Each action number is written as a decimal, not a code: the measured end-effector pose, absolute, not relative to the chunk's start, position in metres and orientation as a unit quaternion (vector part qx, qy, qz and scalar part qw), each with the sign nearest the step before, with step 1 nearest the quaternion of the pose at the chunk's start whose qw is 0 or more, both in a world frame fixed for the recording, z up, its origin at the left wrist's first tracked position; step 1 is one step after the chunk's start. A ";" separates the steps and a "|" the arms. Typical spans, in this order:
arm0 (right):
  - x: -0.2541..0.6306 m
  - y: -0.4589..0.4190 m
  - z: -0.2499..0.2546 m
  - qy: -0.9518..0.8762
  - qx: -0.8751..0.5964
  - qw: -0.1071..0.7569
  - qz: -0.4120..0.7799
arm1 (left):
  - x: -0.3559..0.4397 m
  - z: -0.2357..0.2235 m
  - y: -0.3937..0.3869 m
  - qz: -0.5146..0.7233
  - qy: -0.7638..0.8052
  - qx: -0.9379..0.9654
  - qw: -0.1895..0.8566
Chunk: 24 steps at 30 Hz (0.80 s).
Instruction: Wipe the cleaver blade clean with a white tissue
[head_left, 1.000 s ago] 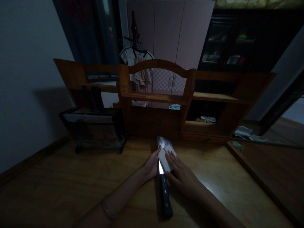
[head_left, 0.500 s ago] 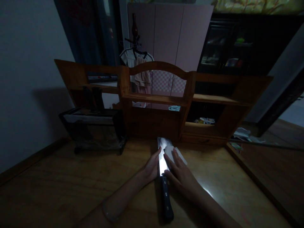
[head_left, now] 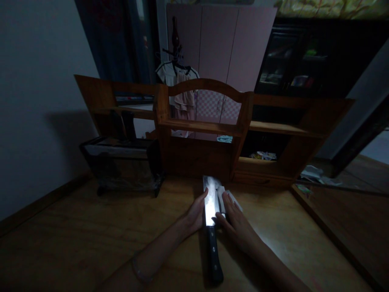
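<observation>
A kitchen knife with a broad shiny blade (head_left: 210, 205) and a black riveted handle (head_left: 215, 257) points away from me over the table. My left hand (head_left: 196, 213) grips the blade from its left side, thumb on the upper face and the other fingers hidden beneath. Along the blade's right edge, my right hand (head_left: 235, 217) presses a white folded cloth or tissue (head_left: 222, 196) with its fingers; its thumb reaches the blade near the handle. Glare hides part of the metal. Nobody's hand is on the knife's handle.
A knife block (head_left: 124, 166) with dark-handled knives stands at the left on the wooden table (head_left: 75, 243). Behind lies a wooden shelf unit (head_left: 200, 158) spanning the back. A raised wooden edge (head_left: 331, 235) runs along the right. Clothes (head_left: 182, 87) hang farther back.
My right hand with the white cloth has slid slightly right, off the blade's face toward its edge, baring more metal. My left hand keeps its hold. The view has shifted slightly.
</observation>
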State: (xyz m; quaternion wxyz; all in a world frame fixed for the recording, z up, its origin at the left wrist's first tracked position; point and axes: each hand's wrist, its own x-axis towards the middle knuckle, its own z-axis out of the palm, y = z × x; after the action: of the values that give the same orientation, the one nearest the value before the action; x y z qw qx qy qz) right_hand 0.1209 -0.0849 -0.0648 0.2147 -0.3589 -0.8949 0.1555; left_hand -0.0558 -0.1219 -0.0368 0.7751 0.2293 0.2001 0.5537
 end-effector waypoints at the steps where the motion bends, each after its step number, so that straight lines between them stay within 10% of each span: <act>1: 0.121 -0.085 -0.066 -0.893 -0.361 0.217 0.157 | -0.056 -0.037 -0.122 0.555 0.202 0.229 0.774; 24: 0.113 -0.104 -0.044 -0.879 -0.346 0.244 0.220 | -0.056 -0.038 -0.121 0.555 0.198 0.222 0.777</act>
State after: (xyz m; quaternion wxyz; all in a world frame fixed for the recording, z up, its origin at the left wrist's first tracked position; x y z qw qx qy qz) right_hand 0.1135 -0.1036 -0.0437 0.2435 -0.3457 -0.8790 0.2204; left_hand -0.0562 -0.1210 -0.0380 0.7768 0.2222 0.1976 0.5551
